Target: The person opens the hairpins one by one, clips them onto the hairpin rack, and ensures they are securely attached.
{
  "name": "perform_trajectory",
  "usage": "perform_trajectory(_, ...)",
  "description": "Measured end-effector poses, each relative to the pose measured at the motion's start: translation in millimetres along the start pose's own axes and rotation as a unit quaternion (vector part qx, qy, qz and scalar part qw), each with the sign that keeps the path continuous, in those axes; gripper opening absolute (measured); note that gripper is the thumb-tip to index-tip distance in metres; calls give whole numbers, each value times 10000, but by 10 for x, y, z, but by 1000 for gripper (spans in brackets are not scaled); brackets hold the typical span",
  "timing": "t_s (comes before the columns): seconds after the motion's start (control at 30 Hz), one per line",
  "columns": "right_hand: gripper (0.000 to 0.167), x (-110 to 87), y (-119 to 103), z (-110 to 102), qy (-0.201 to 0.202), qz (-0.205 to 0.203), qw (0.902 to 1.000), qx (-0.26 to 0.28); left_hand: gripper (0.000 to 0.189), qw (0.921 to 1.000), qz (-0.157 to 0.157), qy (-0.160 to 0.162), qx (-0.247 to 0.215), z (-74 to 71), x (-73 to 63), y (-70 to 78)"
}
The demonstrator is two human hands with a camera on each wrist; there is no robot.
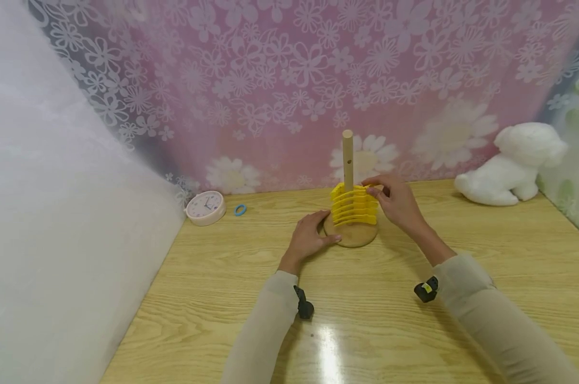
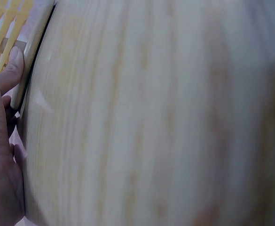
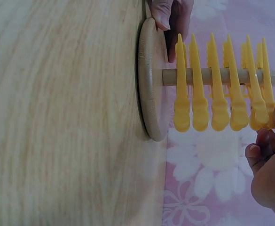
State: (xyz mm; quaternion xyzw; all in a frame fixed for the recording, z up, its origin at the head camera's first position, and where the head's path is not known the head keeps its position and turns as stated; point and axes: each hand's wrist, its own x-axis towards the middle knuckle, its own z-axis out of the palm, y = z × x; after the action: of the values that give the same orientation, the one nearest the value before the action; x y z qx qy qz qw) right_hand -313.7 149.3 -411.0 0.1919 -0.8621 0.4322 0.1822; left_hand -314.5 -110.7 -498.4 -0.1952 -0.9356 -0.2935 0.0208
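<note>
A wooden post (image 1: 348, 154) stands upright on a round wooden base (image 1: 354, 239). Several yellow plastic pieces (image 3: 219, 108), pointed at one end and rounded at the other, are stacked around the post. My left hand (image 1: 308, 234) grips the base at its left edge, the thumb lying over the rim; its other fingers are partly hidden behind the disc. At the right end of the topmost yellow piece, my right hand (image 1: 397, 201) pinches it between thumb and fingers. The left wrist view catches the left thumb on the base and part of the yellow pieces (image 2: 8, 23).
On the wood-grain table (image 1: 366, 309), a pink round clock (image 1: 206, 208) and a small blue ring (image 1: 240, 210) lie left of the stand. A white plush dog (image 1: 515, 165) sits at the back right. Behind the table hangs a pink floral curtain (image 1: 270, 106).
</note>
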Motion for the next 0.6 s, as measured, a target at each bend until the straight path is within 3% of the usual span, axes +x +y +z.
perform_trajectory(0.2, 37, -91, 36, -9, 339, 187, 9985, 389, 82, 10000, -25, -18, 28, 22, 3, 4)
perform_trajectory(0.33, 41, -163, 27, -94, 815, 643, 9902, 932, 82, 10000, -5, -16, 78, 37, 13, 0)
perform_trajectory(0.43, 38, -214, 10, -156, 1153, 972, 9766, 1534, 83, 9999, 30, 10, 108, 32, 23, -9)
perform_trajectory(0.6, 29, -266, -6, -192, 1478, 1223, 9401, 2820, 83, 9998, 47, 22, 174, 1, 13, -43)
